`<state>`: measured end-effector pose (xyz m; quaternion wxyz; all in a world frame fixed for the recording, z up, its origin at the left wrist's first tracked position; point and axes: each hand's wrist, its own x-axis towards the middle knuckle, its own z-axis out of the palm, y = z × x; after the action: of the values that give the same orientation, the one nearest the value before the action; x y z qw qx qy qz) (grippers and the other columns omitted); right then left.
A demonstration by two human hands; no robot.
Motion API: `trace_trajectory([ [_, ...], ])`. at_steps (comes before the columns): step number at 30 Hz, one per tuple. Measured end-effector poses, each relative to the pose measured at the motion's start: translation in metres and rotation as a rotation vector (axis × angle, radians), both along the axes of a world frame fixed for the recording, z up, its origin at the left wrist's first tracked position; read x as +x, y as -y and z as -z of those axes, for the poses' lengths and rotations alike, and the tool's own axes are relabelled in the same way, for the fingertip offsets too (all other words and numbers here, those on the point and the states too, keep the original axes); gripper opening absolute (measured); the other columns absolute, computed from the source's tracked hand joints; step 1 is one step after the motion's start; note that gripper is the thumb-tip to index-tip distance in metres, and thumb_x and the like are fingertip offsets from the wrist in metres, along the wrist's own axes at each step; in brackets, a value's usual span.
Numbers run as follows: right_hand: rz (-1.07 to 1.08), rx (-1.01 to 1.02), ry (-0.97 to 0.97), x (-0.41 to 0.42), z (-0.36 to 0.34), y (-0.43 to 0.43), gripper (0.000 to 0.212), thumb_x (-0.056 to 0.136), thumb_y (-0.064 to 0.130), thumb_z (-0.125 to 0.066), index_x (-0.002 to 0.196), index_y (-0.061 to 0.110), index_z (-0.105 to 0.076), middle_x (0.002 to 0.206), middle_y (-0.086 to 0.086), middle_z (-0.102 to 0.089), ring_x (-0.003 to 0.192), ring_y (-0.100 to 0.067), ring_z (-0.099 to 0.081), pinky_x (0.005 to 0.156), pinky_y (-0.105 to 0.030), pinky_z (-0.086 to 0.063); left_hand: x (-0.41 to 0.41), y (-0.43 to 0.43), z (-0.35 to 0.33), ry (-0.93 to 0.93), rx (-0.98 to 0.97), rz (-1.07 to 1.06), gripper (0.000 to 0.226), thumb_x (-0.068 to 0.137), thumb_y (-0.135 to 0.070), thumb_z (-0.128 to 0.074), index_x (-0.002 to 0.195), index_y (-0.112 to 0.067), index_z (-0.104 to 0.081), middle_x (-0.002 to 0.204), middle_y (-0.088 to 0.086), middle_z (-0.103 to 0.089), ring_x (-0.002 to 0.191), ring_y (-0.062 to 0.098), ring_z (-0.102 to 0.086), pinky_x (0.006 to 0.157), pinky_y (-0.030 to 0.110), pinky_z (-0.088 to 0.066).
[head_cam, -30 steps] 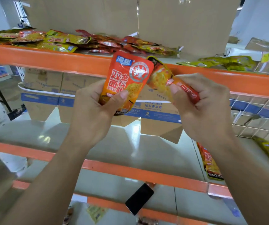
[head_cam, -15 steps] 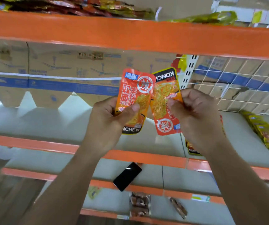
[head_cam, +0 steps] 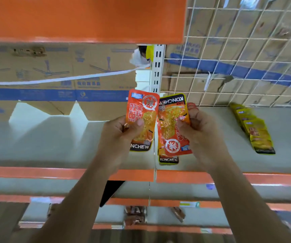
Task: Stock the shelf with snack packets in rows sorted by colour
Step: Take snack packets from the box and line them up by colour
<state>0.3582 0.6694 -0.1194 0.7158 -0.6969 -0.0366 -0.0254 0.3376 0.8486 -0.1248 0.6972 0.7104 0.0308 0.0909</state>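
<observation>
My left hand pinches an orange snack packet, held upright with its black band at the bottom. Beside it, my right hand grips a second orange packet turned upside down, black band on top. Both hover over the grey middle shelf. Under the right packet lies another orange packet flat on the shelf, mostly hidden. A row of yellow packets lies overlapping on the shelf to the right.
An orange shelf edge hangs close overhead. Cardboard boxes stand behind the shelf, with a white wire grid at the right. A black phone lies on the lower shelf; brown packets lie further below.
The view has dropped from the top shelf to the middle shelf. Both hands have lowered the two orange packets toward it, and the right packet now hangs upside down beside the left one.
</observation>
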Motion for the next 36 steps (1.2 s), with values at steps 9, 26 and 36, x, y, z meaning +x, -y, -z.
trace_trajectory([
  [9, 0.095, -0.024, -0.114, 0.026, 0.017, 0.044, 0.022, 0.090, 0.000, -0.060, 0.089, 0.021, -0.057, 0.083, 0.003, -0.073, 0.070, -0.012, -0.071, 0.057, -0.026, -0.054, 0.023, 0.041, 0.013, -0.151, 0.024, 0.011, 0.016, 0.091, -0.022, -0.061, 0.084, -0.011, -0.071, 0.079, 0.004, -0.075, 0.072, 0.019, -0.073, 0.062, 0.025, -0.058],
  [26, 0.024, -0.108, -0.125, 0.054, 0.048, 0.097, 0.061, 0.071, -0.009, -0.063, 0.120, 0.027, -0.057, 0.099, 0.002, -0.069, 0.084, -0.013, -0.068, 0.072, -0.038, -0.058, 0.031, 0.096, 0.042, -0.305, -0.055, -0.103, 0.018, 0.091, -0.020, -0.062, 0.106, -0.011, -0.069, 0.091, 0.005, -0.076, 0.078, 0.025, -0.074, 0.072, 0.039, -0.060],
  [36, 0.214, -0.111, -0.195, 0.055, 0.062, 0.110, 0.032, 0.078, 0.002, -0.070, 0.082, 0.026, -0.050, 0.087, -0.004, -0.065, 0.074, -0.019, -0.066, 0.070, -0.047, -0.059, 0.030, 0.100, 0.054, -0.330, -0.056, -0.106, 0.005, 0.091, -0.024, -0.063, 0.093, -0.025, -0.067, 0.086, -0.001, -0.076, 0.076, 0.021, -0.074, 0.066, 0.033, -0.059],
])
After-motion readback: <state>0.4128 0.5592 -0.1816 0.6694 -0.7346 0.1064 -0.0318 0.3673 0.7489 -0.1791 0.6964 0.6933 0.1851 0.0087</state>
